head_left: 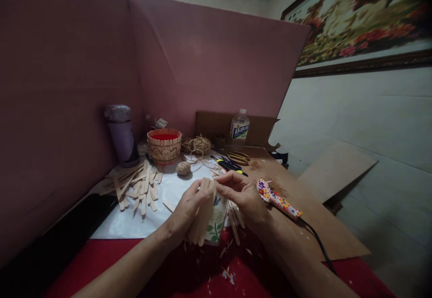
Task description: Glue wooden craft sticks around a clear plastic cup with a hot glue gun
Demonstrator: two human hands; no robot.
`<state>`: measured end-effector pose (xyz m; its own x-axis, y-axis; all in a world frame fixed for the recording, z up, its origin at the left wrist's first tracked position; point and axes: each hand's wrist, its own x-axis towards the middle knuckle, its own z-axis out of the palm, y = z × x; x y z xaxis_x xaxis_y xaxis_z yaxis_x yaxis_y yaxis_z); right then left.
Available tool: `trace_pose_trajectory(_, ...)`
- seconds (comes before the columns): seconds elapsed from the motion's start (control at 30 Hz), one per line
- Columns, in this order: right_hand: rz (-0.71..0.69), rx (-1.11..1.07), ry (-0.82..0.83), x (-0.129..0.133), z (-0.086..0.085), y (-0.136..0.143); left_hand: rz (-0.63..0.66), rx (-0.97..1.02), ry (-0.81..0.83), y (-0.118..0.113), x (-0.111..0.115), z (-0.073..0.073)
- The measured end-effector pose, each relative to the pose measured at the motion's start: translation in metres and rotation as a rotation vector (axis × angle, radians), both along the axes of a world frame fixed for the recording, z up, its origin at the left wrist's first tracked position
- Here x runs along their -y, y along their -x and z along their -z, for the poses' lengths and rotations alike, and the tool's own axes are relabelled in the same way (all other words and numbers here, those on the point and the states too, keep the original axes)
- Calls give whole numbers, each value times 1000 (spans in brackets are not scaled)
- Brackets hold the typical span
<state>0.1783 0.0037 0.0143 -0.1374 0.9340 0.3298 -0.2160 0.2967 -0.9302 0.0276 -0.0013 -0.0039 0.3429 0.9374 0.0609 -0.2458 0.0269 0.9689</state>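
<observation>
Between my hands is a container [216, 221] with a printed plant pattern on its bare side. Upright wooden craft sticks [200, 223] stand side by side along its left part. My left hand [185, 208] is closed around the stick-covered side, its thumb near the top. From the other side my right hand [248, 195] reaches to the upper edge, with thumb and index finger closed at the top end of a craft stick. The exact contact of the fingertips is partly hidden. More loose sticks [233, 226] lie just right of the container.
Loose sticks [146, 185] are heaped on the white sheet [118, 226]. Behind stand a purple bottle [122, 136], a stick-covered bowl [164, 149], twine [199, 145], a twine ball [183, 168] and a clear bottle [240, 129]. A flowered glue gun [278, 201] with a cord lies on brown board [324, 226].
</observation>
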Motion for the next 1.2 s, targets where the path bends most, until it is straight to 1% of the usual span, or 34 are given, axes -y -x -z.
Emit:
trace_pose_trajectory(0.13, 25, 56, -36, 2, -1, -2, 20, 8, 3, -1, 2, -5)
trace_pose_trajectory(0.3, 55, 89, -81, 4, -3, -3, 15, -9, -34, 0, 3, -6)
trace_pose_trajectory(0.53, 60, 89, -176, 8, -5, -2, -30, -85, -213, 6, 5, -11)
trace_pose_trajectory(0.63, 64, 112, -314, 12, -6, -3, -50, -120, -311, 10, 6, -11)
trace_pose_trajectory(0.67, 61, 124, -382, 14, -7, -3, -76, -139, -366, 12, 6, -10)
trace_pose_trajectory(0.73, 57, 163, -518, 19, -10, -5, -164, -205, -535, 15, 6, -7)
trace_pose_trajectory(0.8, 80, 227, -625, 25, -12, -6, -288, -288, -782, 18, 6, -4)
trace_pose_trajectory(0.87, 134, 304, -704, 31, -14, -6, -421, -350, -1041, 21, 6, -5)
trace_pose_trajectory(0.93, 194, 357, -777, 35, -15, -7, -515, -391, -1232, 23, 6, -8)
trace_pose_trajectory(1.07, 277, 374, -909, 38, -12, -6, -611, -441, -1440, 29, 9, -15)
trace_pose_trajectory(1.13, 310, 373, -958, 39, -10, -5, -644, -438, -1511, 32, 11, -18)
trace_pose_trajectory(1.2, 333, 372, -989, 39, -8, -4, -660, -438, -1548, 34, 12, -19)
